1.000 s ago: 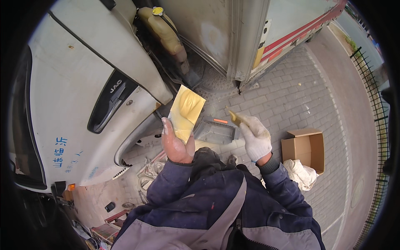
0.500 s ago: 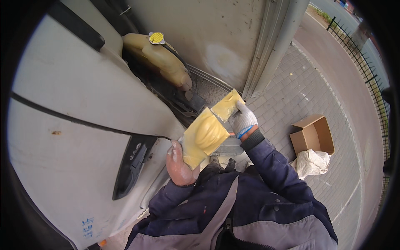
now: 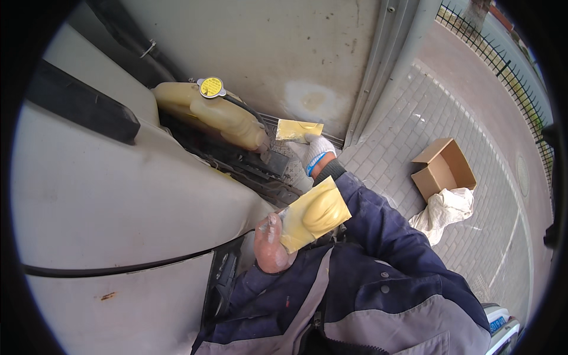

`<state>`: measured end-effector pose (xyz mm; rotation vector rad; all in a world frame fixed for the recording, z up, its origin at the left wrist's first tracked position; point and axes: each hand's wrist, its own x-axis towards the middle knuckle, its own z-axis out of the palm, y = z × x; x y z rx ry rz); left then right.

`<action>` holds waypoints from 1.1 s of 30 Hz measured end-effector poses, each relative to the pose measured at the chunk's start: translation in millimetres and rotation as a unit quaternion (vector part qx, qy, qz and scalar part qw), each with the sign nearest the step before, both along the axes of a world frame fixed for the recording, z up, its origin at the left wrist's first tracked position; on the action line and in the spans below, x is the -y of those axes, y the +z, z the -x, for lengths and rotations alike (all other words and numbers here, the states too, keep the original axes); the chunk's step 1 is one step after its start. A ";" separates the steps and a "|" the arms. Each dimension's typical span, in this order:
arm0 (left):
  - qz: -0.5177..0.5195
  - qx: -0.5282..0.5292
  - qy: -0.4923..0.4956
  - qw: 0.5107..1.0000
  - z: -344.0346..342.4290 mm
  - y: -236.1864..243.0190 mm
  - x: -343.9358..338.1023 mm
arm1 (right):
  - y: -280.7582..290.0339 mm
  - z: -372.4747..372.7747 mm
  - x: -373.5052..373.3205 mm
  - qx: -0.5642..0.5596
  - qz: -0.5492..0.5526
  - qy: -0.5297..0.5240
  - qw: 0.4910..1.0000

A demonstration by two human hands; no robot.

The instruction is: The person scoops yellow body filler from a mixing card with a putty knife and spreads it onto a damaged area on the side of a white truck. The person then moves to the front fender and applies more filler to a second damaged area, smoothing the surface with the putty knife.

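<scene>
My left hand, bare and smeared with pale residue, is closed on a flat board spread with a thick mound of yellow paste, low in front of my jacket. My right hand, in a white knit glove, reaches forward, closed on a smaller flat spreader coated with yellow paste. The spreader is just below a whitish patch on the grey body panel; contact is unclear. Left of it sits a translucent yellowish tank with a round cap.
The white truck cab fills the left side. A dark hose runs above the tank. An open cardboard box and white cloth sack lie on paving at right, before a black fence.
My right hand has moved forward and left toward the whitish patch with the spreader, away from the board. My left hand with the board has shifted down and rightward. The view has moved closer to the truck.
</scene>
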<state>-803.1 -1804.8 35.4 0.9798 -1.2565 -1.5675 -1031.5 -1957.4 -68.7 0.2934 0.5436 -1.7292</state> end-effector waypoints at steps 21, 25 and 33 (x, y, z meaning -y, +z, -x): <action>0.286 0.248 -0.033 0.925 -9.1 -17.2 24.7 | 43.5 23.8 38.1 0.059 0.046 -0.040 0.996; 0.261 0.217 -0.018 0.940 -1.9 -11.5 27.7 | 57.0 32.2 37.5 0.084 0.046 -0.048 0.994; -0.115 -0.117 0.061 0.985 19.0 13.5 27.1 | 106.9 41.3 30.2 0.079 0.129 -0.033 0.988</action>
